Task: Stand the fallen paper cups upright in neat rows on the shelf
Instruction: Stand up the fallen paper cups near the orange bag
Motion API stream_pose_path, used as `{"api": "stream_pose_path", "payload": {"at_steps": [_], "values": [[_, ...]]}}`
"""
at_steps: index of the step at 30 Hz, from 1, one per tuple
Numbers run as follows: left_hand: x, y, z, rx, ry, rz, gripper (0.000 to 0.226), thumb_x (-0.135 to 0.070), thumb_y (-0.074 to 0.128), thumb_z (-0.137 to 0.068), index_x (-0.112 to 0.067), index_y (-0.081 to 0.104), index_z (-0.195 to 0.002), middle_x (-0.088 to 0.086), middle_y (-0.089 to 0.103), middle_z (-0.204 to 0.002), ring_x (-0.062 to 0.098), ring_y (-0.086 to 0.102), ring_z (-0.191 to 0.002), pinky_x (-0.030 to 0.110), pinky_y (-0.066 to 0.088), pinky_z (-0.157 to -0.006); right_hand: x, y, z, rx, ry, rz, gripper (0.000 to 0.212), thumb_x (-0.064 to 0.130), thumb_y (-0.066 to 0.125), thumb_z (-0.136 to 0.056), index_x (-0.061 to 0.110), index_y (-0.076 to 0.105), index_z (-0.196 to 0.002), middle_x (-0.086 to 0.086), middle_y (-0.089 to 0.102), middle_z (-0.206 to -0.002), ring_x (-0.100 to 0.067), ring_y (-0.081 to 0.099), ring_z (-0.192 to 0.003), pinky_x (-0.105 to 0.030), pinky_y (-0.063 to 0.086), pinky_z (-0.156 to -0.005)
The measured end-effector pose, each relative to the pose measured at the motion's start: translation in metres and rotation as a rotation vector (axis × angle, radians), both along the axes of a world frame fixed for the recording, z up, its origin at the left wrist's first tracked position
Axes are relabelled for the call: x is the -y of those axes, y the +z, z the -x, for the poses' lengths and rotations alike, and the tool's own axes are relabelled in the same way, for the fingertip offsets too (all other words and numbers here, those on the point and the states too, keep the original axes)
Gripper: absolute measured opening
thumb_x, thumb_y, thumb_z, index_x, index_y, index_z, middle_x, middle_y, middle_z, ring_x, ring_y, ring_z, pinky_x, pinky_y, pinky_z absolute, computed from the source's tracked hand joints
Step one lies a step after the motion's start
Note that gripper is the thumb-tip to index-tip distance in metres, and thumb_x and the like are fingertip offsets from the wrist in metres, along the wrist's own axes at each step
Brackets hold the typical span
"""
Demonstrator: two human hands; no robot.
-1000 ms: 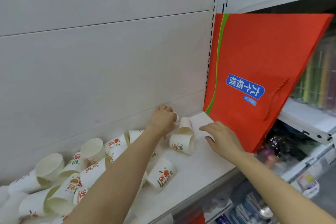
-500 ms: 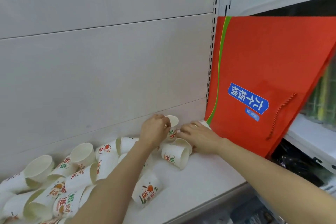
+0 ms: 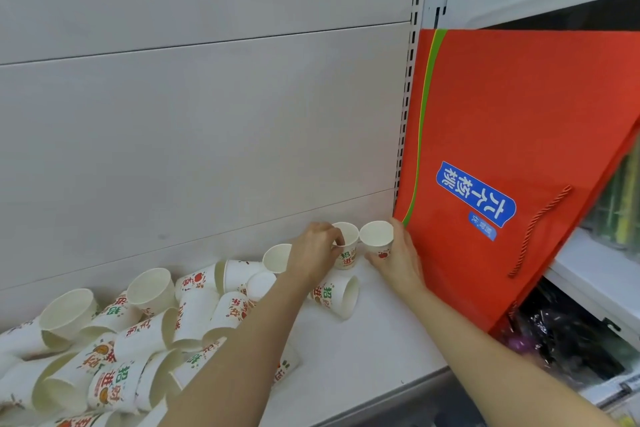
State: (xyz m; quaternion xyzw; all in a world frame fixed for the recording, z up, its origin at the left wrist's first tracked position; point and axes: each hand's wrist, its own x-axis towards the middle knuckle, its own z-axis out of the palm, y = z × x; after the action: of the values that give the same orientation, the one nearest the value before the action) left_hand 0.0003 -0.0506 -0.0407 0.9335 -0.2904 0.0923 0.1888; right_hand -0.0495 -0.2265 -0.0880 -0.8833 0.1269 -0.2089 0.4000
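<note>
A pale panelled back wall (image 3: 207, 132) fills most of the view above a white shelf (image 3: 363, 350). A large red paper bag (image 3: 519, 114), with a green stripe, a blue label and a twisted cord handle, leans at the shelf's right end; everything else is placed from it. Far to the bag's left, a heap of fallen paper cups (image 3: 131, 340) printed in red and green lies across the shelf, mostly on their sides, a few with open mouths tilted up. Two bare forearms reach in from below. Nearer the bag, one fallen cup (image 3: 337, 295) lies on its side between the two arms. Just beside the bag's lower left corner, two cups stand upright side by side against the back wall. The right hand (image 3: 398, 256), its back touching the bag, has its fingers curled round the right upright cup (image 3: 376, 237). The left hand (image 3: 315, 251) pinches the rim of the left upright cup (image 3: 347, 246) with curled fingers.
</note>
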Motion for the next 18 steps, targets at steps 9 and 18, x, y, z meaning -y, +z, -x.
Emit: {"api": "stream_pose_path", "payload": {"at_steps": [9,18], "values": [[-0.026,0.004,0.0,-0.056,0.018,0.025,0.042,-0.03,0.066,-0.088,-0.03,0.058,-0.129,-0.014,0.053,-0.137,0.011,0.045,-0.128,0.029,0.042,-0.096,0.005,-0.009,0.002,-0.013,0.043,-0.006,0.075,0.027,0.079,-0.068,0.022,0.04,-0.132,0.001,0.053,-0.129,-0.02,0.048,-0.119,-0.032,0.043,-0.087],[-0.092,0.029,0.03,-0.023,0.25,-0.117,0.029,-0.049,0.059,-0.089,-0.03,0.069,-0.108,-0.011,0.066,-0.114,0.014,0.056,-0.107,0.025,0.037,-0.078,-0.052,0.004,0.073,0.081,0.033,-0.086,0.039,0.03,0.079,-0.074,0.021,0.06,-0.107,0.007,0.063,-0.094,-0.016,0.056,-0.092,-0.031,0.044,-0.079]]}}
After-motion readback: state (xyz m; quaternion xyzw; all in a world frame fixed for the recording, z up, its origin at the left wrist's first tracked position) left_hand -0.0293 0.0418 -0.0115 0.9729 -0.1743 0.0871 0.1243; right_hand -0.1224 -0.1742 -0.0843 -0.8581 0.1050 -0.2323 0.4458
